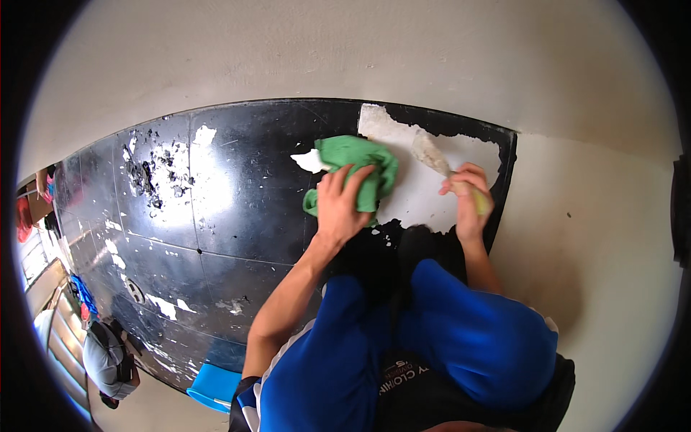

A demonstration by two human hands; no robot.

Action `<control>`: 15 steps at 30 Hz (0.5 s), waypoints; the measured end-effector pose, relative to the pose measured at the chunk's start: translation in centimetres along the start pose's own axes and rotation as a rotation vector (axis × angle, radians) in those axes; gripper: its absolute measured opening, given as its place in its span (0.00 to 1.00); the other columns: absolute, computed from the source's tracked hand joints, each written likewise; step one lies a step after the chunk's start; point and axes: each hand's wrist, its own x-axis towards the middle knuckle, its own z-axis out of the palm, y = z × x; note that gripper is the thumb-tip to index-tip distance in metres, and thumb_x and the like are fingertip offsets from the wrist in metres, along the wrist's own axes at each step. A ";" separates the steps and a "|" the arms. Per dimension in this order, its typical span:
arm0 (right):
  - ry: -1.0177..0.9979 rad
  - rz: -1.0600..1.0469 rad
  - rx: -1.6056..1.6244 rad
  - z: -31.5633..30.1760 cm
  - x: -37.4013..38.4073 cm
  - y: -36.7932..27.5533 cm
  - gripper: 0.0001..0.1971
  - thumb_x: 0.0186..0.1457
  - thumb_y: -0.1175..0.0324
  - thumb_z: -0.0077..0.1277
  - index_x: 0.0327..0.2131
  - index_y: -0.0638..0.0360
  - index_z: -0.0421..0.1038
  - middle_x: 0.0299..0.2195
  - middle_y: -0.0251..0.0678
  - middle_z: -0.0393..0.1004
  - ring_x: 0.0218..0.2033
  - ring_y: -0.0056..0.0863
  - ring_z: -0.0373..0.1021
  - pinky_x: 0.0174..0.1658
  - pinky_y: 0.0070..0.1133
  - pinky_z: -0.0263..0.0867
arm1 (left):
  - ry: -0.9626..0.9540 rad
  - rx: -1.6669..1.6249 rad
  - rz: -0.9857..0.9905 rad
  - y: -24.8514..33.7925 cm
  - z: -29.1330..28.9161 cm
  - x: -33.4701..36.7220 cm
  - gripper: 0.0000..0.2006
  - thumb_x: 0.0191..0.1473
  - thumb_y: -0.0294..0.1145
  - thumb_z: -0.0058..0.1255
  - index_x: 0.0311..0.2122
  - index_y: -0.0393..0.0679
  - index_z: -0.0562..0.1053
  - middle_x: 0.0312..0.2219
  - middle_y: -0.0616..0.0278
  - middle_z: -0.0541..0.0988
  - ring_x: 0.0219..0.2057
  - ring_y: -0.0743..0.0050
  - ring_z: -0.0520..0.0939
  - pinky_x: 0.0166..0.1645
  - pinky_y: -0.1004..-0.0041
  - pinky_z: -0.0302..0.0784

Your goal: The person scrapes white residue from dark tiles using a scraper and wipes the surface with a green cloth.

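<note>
My left hand (341, 200) presses down on a crumpled green cloth (367, 162), its fingers resting over the fabric. The cloth lies across the left edge of a bare white patch (414, 194) with ragged edges in the black surface (252, 173). In my right hand (471, 198) is a putty knife (430, 153) with a pale, smeared blade and a yellowish handle. Its blade points up and to the left over the white patch. Motion blurs it a little, and I cannot tell whether the blade touches the surface. A small white flake-shaped spot (309, 160) shows beside the cloth.
The black surface has scattered peeled spots (162, 169) on the left and a raised dark rim on the right. Pale wall (324, 50) borders it. A blue plastic chair or stool (214, 387) stands at the lower left, and another person (108, 360) is farther off.
</note>
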 end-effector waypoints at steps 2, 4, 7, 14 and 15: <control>0.167 -0.026 0.234 -1.1 0.5 -1.5 0.14 0.63 0.68 0.41 0.44 0.70 0.70 0.49 0.50 0.65 0.36 0.38 0.75 0.39 0.35 0.74 | -0.153 0.009 0.121 3.2 0.2 3.0 0.38 0.31 0.29 0.67 0.56 0.53 0.73 0.51 0.51 0.72 0.50 0.48 0.73 0.53 0.56 0.68; 0.178 -0.083 0.217 -2.4 1.6 -3.9 0.16 0.63 0.64 0.39 0.44 0.69 0.70 0.49 0.50 0.65 0.37 0.38 0.74 0.38 0.33 0.74 | -0.224 0.145 0.270 5.9 2.5 5.5 0.30 0.41 0.30 0.62 0.55 0.48 0.73 0.52 0.51 0.72 0.51 0.51 0.73 0.54 0.54 0.68; 0.191 -0.138 0.282 -3.5 3.0 -7.2 0.17 0.63 0.63 0.38 0.44 0.67 0.70 0.50 0.50 0.65 0.36 0.38 0.74 0.37 0.32 0.72 | -0.087 0.359 0.460 6.0 9.8 9.5 0.30 0.44 0.36 0.61 0.57 0.52 0.72 0.52 0.54 0.72 0.50 0.56 0.72 0.51 0.59 0.67; 0.160 -0.110 0.153 -4.8 1.4 -8.1 0.16 0.61 0.66 0.41 0.45 0.68 0.71 0.51 0.51 0.65 0.38 0.39 0.75 0.40 0.33 0.73 | 0.080 0.337 0.007 -1.2 4.8 10.5 0.35 0.34 0.28 0.65 0.54 0.58 0.73 0.46 0.61 0.76 0.46 0.53 0.77 0.44 0.54 0.71; 0.170 -0.107 0.160 -4.7 1.1 -7.8 0.16 0.61 0.66 0.41 0.45 0.68 0.71 0.51 0.51 0.65 0.38 0.39 0.75 0.40 0.33 0.73 | 0.172 0.306 -0.071 -3.0 1.9 9.8 0.32 0.34 0.27 0.64 0.52 0.56 0.75 0.42 0.61 0.79 0.43 0.53 0.79 0.43 0.55 0.71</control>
